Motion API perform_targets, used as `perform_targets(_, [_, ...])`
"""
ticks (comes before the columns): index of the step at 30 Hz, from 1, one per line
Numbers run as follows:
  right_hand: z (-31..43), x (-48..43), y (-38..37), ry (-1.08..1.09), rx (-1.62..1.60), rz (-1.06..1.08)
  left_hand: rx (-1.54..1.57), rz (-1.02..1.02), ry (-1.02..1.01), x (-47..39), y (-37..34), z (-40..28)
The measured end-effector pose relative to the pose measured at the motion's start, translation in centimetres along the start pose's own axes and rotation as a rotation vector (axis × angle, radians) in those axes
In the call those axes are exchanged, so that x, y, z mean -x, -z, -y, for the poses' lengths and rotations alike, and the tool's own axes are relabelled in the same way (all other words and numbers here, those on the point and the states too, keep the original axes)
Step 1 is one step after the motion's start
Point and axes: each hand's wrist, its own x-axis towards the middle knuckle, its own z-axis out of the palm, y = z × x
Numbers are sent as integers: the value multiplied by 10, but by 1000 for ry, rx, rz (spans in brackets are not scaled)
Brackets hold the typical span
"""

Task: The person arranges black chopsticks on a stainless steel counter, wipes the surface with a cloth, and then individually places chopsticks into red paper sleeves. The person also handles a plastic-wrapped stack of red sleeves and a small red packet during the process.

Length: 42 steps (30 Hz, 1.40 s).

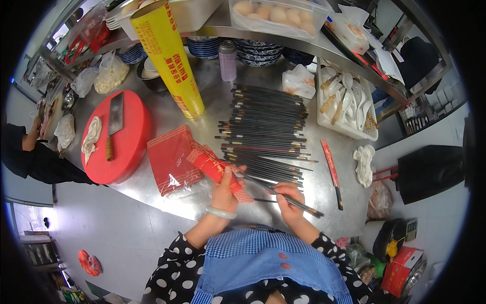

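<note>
My left hand [224,192] grips a bundle of red paper chopstick sleeves [209,164] that bear writing. A pair of dark chopsticks [300,205] is in my right hand [290,199], slanting up-left so that the tips meet the sleeves; whether they are inside one is hard to tell. Beyond my hands many black chopsticks [265,114] lie in a broad pile on the steel table [212,131]. One sleeved pair of chopsticks [331,167] rests to the right, its dark ends sticking out. Left of the bundle lies a clear plastic packet of red sleeves [172,157].
At the left a cleaver [115,117] and a cloth [92,137] lie on a round red chopping board [136,152]. A tall yellow roll [171,64] stands behind. A white basket of spoons [322,114], a spray can [227,62] and a shelf [212,32] border the work area. Another person [28,152] stands far left.
</note>
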Motion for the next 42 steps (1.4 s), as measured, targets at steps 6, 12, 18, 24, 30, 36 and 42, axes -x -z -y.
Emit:
perform_targets(6, [-15,5,-3,-200,91,227,-38,2,32,6,-4,9])
perform_targets(12, [-11,8,17,-993,-765,-190,-170,-34,-156,-4,5,-6])
perform_targets(18, [-14,29,-11,-728,-382,-30,-353,159,26,19,-16,49])
perform_targets(24, [-39,55,52,-520,58,-253,-546,242,269,14,2,52])
perform_targets(30, [-52,74,144,-375,839,-551,-397,363,432,19,4,44])
perform_targets(36, [-39,44,113,-93,892,-332,-467,354,474,25,-4,37])
perform_targets(42, [-24,3,23,-473,37,144,-462,361,422,28,-5,38])
